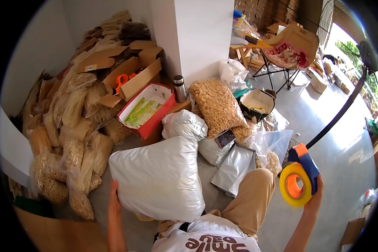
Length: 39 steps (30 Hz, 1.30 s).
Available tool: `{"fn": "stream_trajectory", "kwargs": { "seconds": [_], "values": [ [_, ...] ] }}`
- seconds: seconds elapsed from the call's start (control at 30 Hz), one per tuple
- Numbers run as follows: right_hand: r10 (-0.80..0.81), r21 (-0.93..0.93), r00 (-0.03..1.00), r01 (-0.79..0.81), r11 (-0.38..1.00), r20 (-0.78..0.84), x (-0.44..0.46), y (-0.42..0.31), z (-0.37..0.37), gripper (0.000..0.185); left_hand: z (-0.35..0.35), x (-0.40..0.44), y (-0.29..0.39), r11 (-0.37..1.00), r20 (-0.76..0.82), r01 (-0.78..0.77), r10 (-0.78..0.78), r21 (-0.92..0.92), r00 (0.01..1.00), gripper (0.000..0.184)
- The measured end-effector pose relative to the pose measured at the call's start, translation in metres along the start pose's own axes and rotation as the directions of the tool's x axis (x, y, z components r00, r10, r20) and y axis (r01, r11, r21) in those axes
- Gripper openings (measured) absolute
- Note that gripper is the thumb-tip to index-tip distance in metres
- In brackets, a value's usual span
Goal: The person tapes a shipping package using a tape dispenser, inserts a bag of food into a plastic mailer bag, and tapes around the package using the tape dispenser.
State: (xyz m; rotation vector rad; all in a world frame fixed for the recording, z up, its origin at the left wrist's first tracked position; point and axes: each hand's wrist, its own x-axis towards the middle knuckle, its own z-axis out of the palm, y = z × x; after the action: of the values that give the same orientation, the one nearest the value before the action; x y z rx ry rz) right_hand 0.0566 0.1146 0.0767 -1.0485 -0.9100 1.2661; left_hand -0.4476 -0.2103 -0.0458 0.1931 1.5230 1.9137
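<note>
A large, stuffed silver-white bag (155, 180) lies tilted across my lap, on the left side. My left hand (114, 195) holds the bag's left edge, thumb up along its side and the other fingers mostly hidden. Off to the right, my right hand (316, 195) is closed around a blue tape dispenser (308, 170) with an orange tip. A yellow tape roll (288, 191) with an orange hub sits on the dispenser. The roll is held up in the air, apart from the bag.
Ahead lie a smaller silver bag (185, 124), a phone (225, 138), flat silver bags (234, 170) and a bag of brown dried pieces (218, 103). A red box (166, 101) and steel thermos (179, 89) stand beyond. Many clear packets (73, 143) pile left; a chair (294, 44) stands behind.
</note>
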Motion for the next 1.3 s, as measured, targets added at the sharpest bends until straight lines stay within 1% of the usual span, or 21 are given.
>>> {"fn": "stream_trajectory", "kwargs": {
  "seconds": [0.03, 0.1, 0.17, 0.23, 0.27, 0.3, 0.37, 0.43, 0.5, 0.57, 0.63, 0.7, 0.8, 0.87, 0.93, 1.0, 1.03, 1.1, 1.23, 1.27, 1.3],
  "values": [
    [0.007, -0.002, 1.000, -0.007, 1.000, -0.013, 0.005, 0.000, -0.005, 0.029, 0.001, -0.009, 0.005, 1.000, 0.005, 0.009, -0.009, 0.011, 1.000, 0.069],
    [-0.034, -0.080, 0.999, 0.032, 0.996, -0.030, 0.018, 0.009, -0.014, 0.034, 0.004, -0.028, 0.019, 0.999, -0.150, -0.038, 0.043, 0.039, 0.988, 0.065],
    [-0.022, -0.146, 0.999, 0.017, 0.989, -0.033, 0.036, 0.032, -0.039, 0.039, -0.013, -0.032, 0.016, 0.997, -0.143, -0.070, 0.072, 0.024, 0.987, 0.063],
    [0.065, -0.047, 0.992, -0.071, 0.996, -0.111, 0.049, 0.058, -0.055, 0.041, -0.022, -0.039, 0.018, 0.995, -0.202, -0.095, 0.093, -0.003, 0.975, 0.065],
    [0.138, 0.051, 0.990, -0.138, 0.989, -0.001, 0.061, 0.082, -0.081, 0.045, -0.029, -0.041, 0.017, 0.996, -0.201, -0.091, 0.090, 0.004, 0.976, 0.065],
    [0.144, 0.052, 0.990, -0.143, 0.988, -0.008, 0.060, 0.098, -0.086, 0.045, -0.037, -0.042, 0.016, 0.995, -0.217, -0.098, 0.094, -0.008, 0.972, 0.065],
    [0.412, 0.286, 0.910, -0.382, 0.879, -0.048, 0.060, 0.128, -0.094, 0.043, -0.051, -0.044, 0.018, 0.994, -0.229, -0.105, 0.099, -0.015, 0.968, 0.065],
    [0.448, 0.164, 0.893, -0.449, 0.878, 0.043, 0.060, 0.176, -0.127, 0.045, -0.061, -0.046, 0.021, 0.995, -0.249, -0.098, 0.099, 0.018, 0.964, 0.063],
    [0.523, 0.109, 0.852, -0.520, 0.847, 0.006, 0.052, 0.214, -0.138, 0.037, -0.056, -0.047, 0.026, 0.990, -0.231, -0.130, 0.141, 0.062, 0.963, 0.063],
    [0.576, 0.039, 0.810, -0.575, 0.817, -0.114, 0.042, 0.248, -0.151, 0.032, -0.037, -0.055, 0.038, 0.981, -0.217, -0.164, 0.183, 0.103, 0.959, 0.063],
    [0.574, 0.030, 0.784, -0.585, 0.811, -0.238, 0.032, 0.280, -0.161, 0.031, 0.000, -0.062, 0.054, 0.937, -0.249, -0.192, 0.268, 0.293, 0.931, 0.061],
    [0.557, -0.081, 0.753, -0.617, 0.783, -0.351, 0.018, 0.294, -0.166, 0.031, 0.007, -0.059, 0.058, 0.935, -0.238, -0.187, 0.264, 0.301, 0.935, 0.060],
    [0.536, -0.154, 0.744, -0.631, 0.761, -0.398, 0.005, 0.324, -0.186, 0.034, 0.022, -0.058, 0.064, 0.931, -0.244, -0.158, 0.245, 0.330, 0.938, 0.059],
    [0.472, -0.246, 0.698, -0.666, 0.704, -0.538, -0.006, 0.331, -0.187, 0.033, 0.027, -0.054, 0.065, 0.928, -0.261, -0.139, 0.238, 0.346, 0.936, 0.059],
    [0.469, -0.297, 0.699, -0.679, 0.671, -0.540, -0.015, 0.331, -0.190, 0.035, 0.029, -0.050, 0.066, 0.911, -0.181, -0.151, 0.234, 0.383, 0.955, 0.070],
    [0.476, -0.379, 0.686, -0.713, 0.590, -0.549, -0.020, 0.335, -0.196, 0.042, 0.039, -0.052, 0.068, 0.907, -0.201, -0.149, 0.243, 0.394, 0.949, 0.065],
    [0.479, -0.376, 0.684, -0.715, 0.589, -0.550, -0.024, 0.338, -0.200, 0.042, 0.044, -0.052, 0.070, 0.904, -0.223, -0.153, 0.258, 0.399, 0.940, 0.062],
    [0.384, -0.527, 0.736, -0.671, 0.521, -0.557, -0.029, 0.344, -0.203, 0.045, 0.038, -0.050, 0.068, 0.909, -0.226, -0.138, 0.241, 0.394, 0.944, 0.062],
    [0.353, -0.550, 0.738, -0.668, 0.501, -0.575, -0.029, 0.360, -0.215, 0.046, 0.038, -0.051, 0.068, 0.900, -0.202, -0.144, 0.244, 0.411, 0.949, 0.061],
    [0.330, -0.591, 0.718, -0.693, 0.412, -0.613, -0.027, 0.362, -0.217, 0.047, 0.042, -0.052, 0.069, 0.891, -0.187, -0.162, 0.261, 0.425, 0.947, 0.061],
    [0.334, -0.595, 0.723, -0.689, 0.413, -0.605, -0.027, 0.363, -0.218, 0.047, 0.046, -0.052, 0.070, 0.882, -0.170, -0.175, 0.272, 0.437, 0.947, 0.060]
  ]
}}
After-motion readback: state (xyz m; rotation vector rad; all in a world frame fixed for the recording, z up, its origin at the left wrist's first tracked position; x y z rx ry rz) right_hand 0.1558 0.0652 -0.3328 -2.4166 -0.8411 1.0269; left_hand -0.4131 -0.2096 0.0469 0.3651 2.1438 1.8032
